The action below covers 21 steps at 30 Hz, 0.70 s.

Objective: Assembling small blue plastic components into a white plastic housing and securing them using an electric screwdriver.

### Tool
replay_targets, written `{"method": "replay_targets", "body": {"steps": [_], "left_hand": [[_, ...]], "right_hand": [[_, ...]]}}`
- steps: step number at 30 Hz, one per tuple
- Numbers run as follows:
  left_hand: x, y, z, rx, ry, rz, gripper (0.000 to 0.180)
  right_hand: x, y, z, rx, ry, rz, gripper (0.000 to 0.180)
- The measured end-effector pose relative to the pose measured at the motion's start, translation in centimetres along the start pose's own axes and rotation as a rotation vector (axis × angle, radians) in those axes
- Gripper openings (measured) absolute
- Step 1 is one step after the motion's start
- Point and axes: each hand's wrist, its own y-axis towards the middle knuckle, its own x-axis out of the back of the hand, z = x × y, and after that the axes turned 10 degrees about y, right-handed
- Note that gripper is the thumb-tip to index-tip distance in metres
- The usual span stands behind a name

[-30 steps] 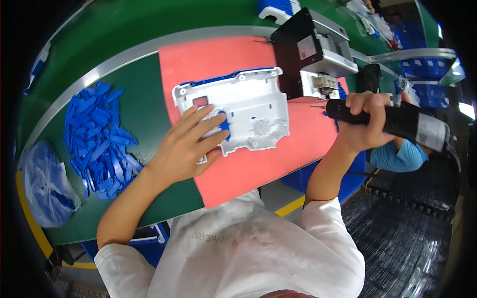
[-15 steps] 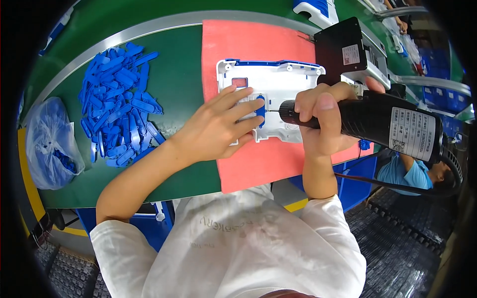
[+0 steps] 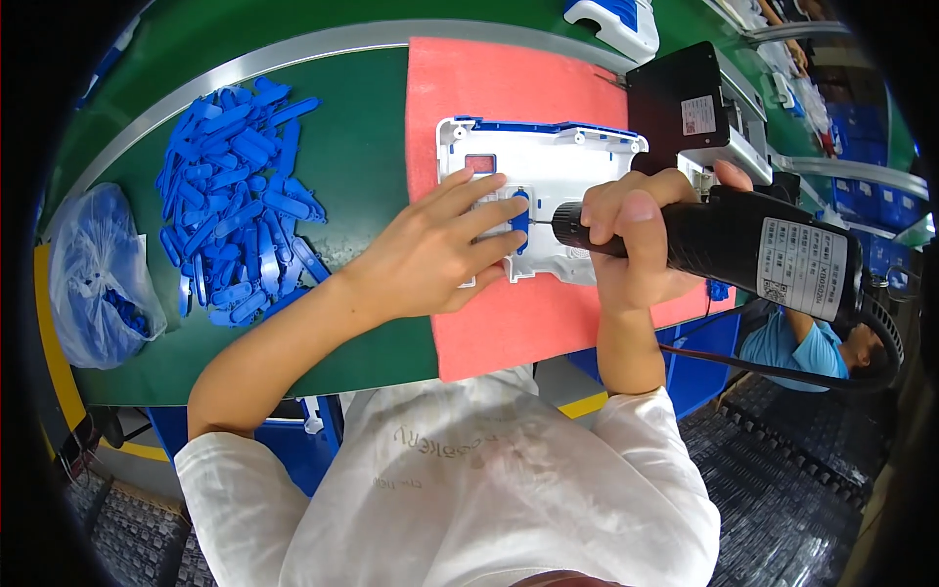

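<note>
Left hand (image 3: 435,245) has fingers spread, prob steadying that slim blue plastic strip (image 3: 521,223) inside the white plastic shell (image 3: 562,157). Right hand (image 3: 641,235)'s clamped round a chunky black screwdriver (image 3: 719,240), lined up from the shell's right.

shell (image 3: 553,157): smooth plastic | mat (image 3: 518,83): matt | bag (image 3: 93,284): glossy crinkled plastic

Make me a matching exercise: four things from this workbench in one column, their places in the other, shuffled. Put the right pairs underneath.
Things
1. White housing
2. Black power screwdriver
3. Heap of blue pieces
4. Clear plastic bag

Places
A. Leftmost of the four
B. Gripped in the right hand
C. Lying on the pink mat
D. On the green tabletop, between bag and mat

Pairs: 1-C, 2-B, 3-D, 4-A
</note>
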Motion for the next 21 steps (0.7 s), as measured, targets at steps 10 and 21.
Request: {"method": "replay_targets", "body": {"steps": [10, 21], "left_hand": [[0.8, 0.7, -0.1, 0.002, -0.04, 0.002, 0.04], [0.7, 0.6, -0.6, 0.04, -0.028, 0.036, 0.038]], "right_hand": [[2.7, 5.9, 7.2, 0.436, -0.042, -0.239, 0.008], [15.1, 12.7, 9.1, 0.768, -0.523, -0.376, 0.012]]}}
